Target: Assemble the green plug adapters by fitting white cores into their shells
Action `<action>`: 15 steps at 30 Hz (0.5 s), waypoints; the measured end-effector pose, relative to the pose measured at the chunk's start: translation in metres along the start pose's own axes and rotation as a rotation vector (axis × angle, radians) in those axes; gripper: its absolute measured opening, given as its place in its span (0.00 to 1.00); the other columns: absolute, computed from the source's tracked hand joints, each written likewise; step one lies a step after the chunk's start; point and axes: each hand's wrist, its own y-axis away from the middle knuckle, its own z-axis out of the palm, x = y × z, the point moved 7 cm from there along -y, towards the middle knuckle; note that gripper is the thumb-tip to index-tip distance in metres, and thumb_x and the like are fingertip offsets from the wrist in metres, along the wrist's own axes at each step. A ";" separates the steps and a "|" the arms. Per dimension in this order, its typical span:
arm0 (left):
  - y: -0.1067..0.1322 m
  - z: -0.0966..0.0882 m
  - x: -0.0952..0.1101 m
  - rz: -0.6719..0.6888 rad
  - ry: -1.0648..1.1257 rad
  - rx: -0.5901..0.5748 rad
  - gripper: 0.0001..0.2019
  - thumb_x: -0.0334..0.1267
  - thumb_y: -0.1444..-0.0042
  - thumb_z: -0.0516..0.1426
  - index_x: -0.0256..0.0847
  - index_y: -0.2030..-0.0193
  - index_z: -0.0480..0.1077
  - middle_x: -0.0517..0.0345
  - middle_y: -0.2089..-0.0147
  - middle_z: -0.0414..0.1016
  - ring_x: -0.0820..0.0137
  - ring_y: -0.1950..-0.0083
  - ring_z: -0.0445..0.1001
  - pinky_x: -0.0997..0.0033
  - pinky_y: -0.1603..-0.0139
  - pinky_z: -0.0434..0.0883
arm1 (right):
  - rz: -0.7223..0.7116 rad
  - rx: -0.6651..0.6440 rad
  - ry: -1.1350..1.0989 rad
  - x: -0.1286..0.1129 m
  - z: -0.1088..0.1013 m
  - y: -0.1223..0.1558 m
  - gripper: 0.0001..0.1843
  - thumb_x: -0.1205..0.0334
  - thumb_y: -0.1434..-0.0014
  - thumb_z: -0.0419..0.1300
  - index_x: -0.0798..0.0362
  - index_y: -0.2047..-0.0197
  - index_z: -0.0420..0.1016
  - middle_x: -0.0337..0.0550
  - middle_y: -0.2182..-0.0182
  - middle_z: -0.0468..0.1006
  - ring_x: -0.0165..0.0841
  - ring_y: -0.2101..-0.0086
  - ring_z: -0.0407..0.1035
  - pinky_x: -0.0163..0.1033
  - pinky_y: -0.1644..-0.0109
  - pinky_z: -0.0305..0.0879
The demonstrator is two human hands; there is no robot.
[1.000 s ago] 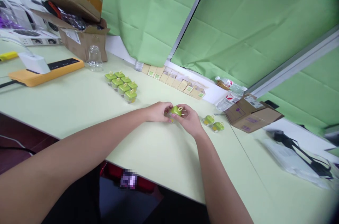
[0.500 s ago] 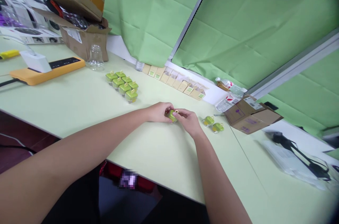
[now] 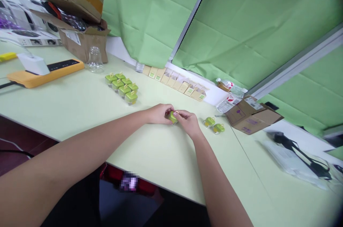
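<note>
Between my two hands is a small clear container with a green lid (image 3: 173, 117) and a pale loop on top. My left hand (image 3: 160, 113) grips its left side, with the fingers partly hidden behind it. My right hand (image 3: 188, 121) closes on it from the right, the thumb lying on the lid near the loop. Two like containers (image 3: 213, 126) stand to the right of my right hand, showing something yellow inside. Farther left, several more green-lidded containers (image 3: 124, 89) stand in a tight cluster.
Small cardboard boxes (image 3: 175, 81) line the table's back edge. At left are an orange power strip (image 3: 34, 78), a clear plastic jar (image 3: 95, 60) and an open carton (image 3: 83, 43). To the right lie a brown box (image 3: 248, 116), plastic bottles (image 3: 230, 94) and a black cable (image 3: 300, 155).
The whole view has shifted slightly, so things sit a little farther left. Both hands keep hold of the same green-lidded container, with hardly any change in grip.
</note>
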 end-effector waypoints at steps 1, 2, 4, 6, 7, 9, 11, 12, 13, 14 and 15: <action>0.000 0.000 0.000 -0.002 0.000 -0.001 0.23 0.42 0.55 0.67 0.40 0.52 0.70 0.59 0.63 0.74 0.69 0.64 0.71 0.68 0.63 0.68 | 0.002 0.000 0.000 0.000 0.000 0.000 0.17 0.47 0.46 0.67 0.50 0.61 0.84 0.45 0.59 0.85 0.40 0.57 0.77 0.45 0.49 0.71; 0.000 0.000 0.000 -0.003 0.000 -0.003 0.23 0.42 0.55 0.67 0.40 0.52 0.70 0.59 0.63 0.74 0.69 0.64 0.71 0.68 0.63 0.68 | 0.004 -0.001 0.002 0.000 0.000 0.000 0.17 0.46 0.46 0.67 0.50 0.61 0.84 0.45 0.59 0.85 0.40 0.57 0.77 0.45 0.49 0.71; 0.000 0.000 0.001 -0.003 -0.007 -0.006 0.23 0.42 0.55 0.67 0.40 0.52 0.70 0.59 0.63 0.74 0.68 0.64 0.72 0.68 0.63 0.68 | 0.005 -0.004 0.005 0.000 0.000 0.001 0.17 0.46 0.45 0.67 0.50 0.61 0.84 0.45 0.59 0.85 0.41 0.57 0.77 0.46 0.48 0.71; 0.000 0.000 0.001 -0.005 -0.018 -0.004 0.22 0.42 0.55 0.67 0.40 0.53 0.70 0.59 0.63 0.74 0.68 0.64 0.72 0.68 0.63 0.67 | 0.001 -0.007 0.008 0.000 0.000 0.001 0.16 0.46 0.45 0.66 0.50 0.61 0.84 0.44 0.58 0.85 0.41 0.56 0.77 0.45 0.49 0.71; 0.000 0.000 0.001 -0.004 -0.022 -0.001 0.22 0.42 0.55 0.67 0.40 0.53 0.70 0.59 0.63 0.74 0.68 0.64 0.72 0.68 0.63 0.67 | 0.000 -0.009 0.010 0.000 0.000 0.001 0.16 0.47 0.45 0.66 0.49 0.61 0.84 0.44 0.58 0.85 0.41 0.56 0.77 0.45 0.49 0.71; 0.000 0.000 0.001 -0.002 -0.024 0.007 0.22 0.41 0.55 0.67 0.40 0.53 0.70 0.59 0.63 0.74 0.69 0.64 0.72 0.69 0.63 0.67 | -0.001 -0.010 0.016 -0.001 0.000 0.001 0.16 0.46 0.45 0.66 0.49 0.60 0.84 0.44 0.58 0.85 0.41 0.56 0.77 0.45 0.49 0.71; 0.000 0.000 0.001 0.006 -0.023 0.010 0.22 0.41 0.56 0.67 0.40 0.53 0.70 0.59 0.63 0.74 0.69 0.64 0.72 0.69 0.64 0.67 | 0.000 -0.008 0.021 -0.001 0.000 0.001 0.17 0.46 0.45 0.66 0.49 0.61 0.84 0.44 0.58 0.85 0.41 0.56 0.77 0.45 0.49 0.71; 0.000 0.000 0.000 0.010 -0.021 0.009 0.23 0.41 0.56 0.67 0.40 0.52 0.70 0.59 0.63 0.74 0.69 0.64 0.72 0.69 0.63 0.67 | 0.001 -0.005 0.024 -0.001 0.000 0.001 0.17 0.46 0.45 0.66 0.49 0.61 0.84 0.44 0.58 0.85 0.41 0.56 0.77 0.45 0.49 0.71; 0.000 0.000 0.000 0.012 -0.020 0.009 0.23 0.41 0.56 0.67 0.41 0.52 0.70 0.58 0.63 0.75 0.68 0.64 0.72 0.69 0.63 0.67 | 0.002 -0.004 0.027 -0.002 0.000 0.001 0.17 0.46 0.45 0.66 0.49 0.61 0.84 0.44 0.58 0.85 0.41 0.56 0.77 0.45 0.49 0.71; -0.001 0.000 0.000 0.012 -0.021 0.006 0.23 0.41 0.56 0.67 0.41 0.52 0.70 0.58 0.63 0.75 0.68 0.64 0.72 0.69 0.63 0.67 | 0.004 -0.003 0.031 -0.002 0.000 0.001 0.16 0.46 0.44 0.66 0.49 0.61 0.84 0.44 0.59 0.85 0.41 0.57 0.77 0.45 0.49 0.71; -0.001 0.000 -0.001 0.009 -0.023 0.004 0.23 0.41 0.56 0.67 0.41 0.52 0.70 0.58 0.63 0.75 0.68 0.64 0.72 0.69 0.63 0.67 | 0.006 -0.004 0.034 -0.003 0.000 0.001 0.16 0.46 0.44 0.66 0.49 0.61 0.84 0.44 0.59 0.85 0.41 0.57 0.77 0.45 0.49 0.71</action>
